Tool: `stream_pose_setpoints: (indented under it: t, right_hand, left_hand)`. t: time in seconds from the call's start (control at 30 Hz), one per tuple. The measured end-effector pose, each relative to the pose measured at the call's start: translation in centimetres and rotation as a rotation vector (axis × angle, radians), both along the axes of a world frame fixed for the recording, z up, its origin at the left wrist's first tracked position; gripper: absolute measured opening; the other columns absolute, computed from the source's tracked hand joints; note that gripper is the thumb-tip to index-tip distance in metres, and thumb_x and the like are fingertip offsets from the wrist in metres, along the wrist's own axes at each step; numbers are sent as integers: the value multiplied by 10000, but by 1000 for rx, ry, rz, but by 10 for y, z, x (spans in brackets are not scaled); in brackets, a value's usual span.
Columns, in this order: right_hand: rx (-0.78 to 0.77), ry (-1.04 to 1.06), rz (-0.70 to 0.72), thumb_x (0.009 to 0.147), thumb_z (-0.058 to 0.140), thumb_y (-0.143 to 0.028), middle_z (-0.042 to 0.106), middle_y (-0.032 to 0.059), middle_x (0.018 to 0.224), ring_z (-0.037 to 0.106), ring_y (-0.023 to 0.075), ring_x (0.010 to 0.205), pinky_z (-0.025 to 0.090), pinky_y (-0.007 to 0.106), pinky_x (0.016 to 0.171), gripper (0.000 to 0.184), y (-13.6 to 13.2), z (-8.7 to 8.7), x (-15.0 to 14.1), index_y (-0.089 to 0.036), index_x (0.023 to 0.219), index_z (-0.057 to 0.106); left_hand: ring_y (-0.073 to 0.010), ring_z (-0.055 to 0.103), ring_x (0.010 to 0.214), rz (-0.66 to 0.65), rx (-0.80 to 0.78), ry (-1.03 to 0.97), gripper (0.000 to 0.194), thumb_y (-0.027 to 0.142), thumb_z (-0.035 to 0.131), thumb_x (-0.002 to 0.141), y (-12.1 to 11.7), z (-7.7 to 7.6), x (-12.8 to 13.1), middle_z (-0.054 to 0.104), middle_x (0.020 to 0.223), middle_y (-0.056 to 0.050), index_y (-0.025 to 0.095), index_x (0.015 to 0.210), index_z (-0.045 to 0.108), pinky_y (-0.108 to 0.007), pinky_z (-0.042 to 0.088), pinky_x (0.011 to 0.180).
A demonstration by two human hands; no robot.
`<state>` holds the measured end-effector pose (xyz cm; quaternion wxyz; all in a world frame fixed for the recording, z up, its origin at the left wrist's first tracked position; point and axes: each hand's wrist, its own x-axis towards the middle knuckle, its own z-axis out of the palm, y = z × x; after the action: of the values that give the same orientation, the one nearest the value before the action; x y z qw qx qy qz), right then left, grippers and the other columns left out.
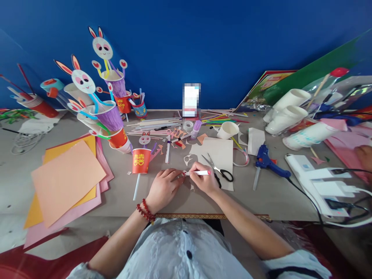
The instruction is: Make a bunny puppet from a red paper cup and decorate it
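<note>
My right hand (202, 178) is closed around a white marker with a red end (203, 173), its tip pointing left. That tip meets a small paper cutout with red on it (184, 173) on the table. My left hand (164, 188) lies palm down beside it, its fingertips holding the cutout against the surface. Just left stands a red paper cup (141, 161) on a pale straw (136, 186), topped by a small rabbit face (144, 138). Black-handled scissors (223, 173) rest on a white paper sheet (225, 153), right of my right hand.
Rabbit cup figures (109, 114) and stacked coloured paper (68, 182) stand at left. A glue stick (196, 129), straws (157, 122) and paper scraps lie behind my hands. A blue glue gun (269, 162) and power strip (308, 186) are at right; another person's hand (363, 154) shows at the edge.
</note>
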<state>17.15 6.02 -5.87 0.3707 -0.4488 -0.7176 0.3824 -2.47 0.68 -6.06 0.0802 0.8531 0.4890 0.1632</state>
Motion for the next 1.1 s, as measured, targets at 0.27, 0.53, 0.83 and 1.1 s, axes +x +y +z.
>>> stream_pose_setpoints:
  t: [0.27,0.53,0.83,1.1]
  right_hand:
    - [-9,6,-3,807,520,-191,504,-38,529,472,138,517,329,241,488,184,0,-1,0,-233,629,507]
    - [-3,-5,9,808,517,-189,508,-38,532,481,140,529,335,240,496,182,0,-1,0,-234,632,505]
    - [16,4,18,813,510,-176,490,-42,534,453,130,517,326,237,494,180,0,-3,1,-227,641,497]
    - [31,12,3,817,503,-166,462,-50,532,437,125,512,318,236,496,188,0,-5,1,-228,642,476]
  left_hand:
    - [-223,587,1144,3,2,9,297,277,438,1016,0,0,0,678,1278,-36,280,1179,686,-396,470,883]
    - [-225,585,1151,5,-1,10,292,269,453,1010,0,0,0,674,1285,-44,281,1189,683,-397,471,875]
    - [-224,590,1142,7,-2,14,290,265,448,1013,0,1,0,675,1291,-27,276,1176,687,-400,473,875]
    - [-226,588,1146,4,3,14,287,269,456,1010,0,0,0,677,1286,-36,274,1178,690,-402,476,881]
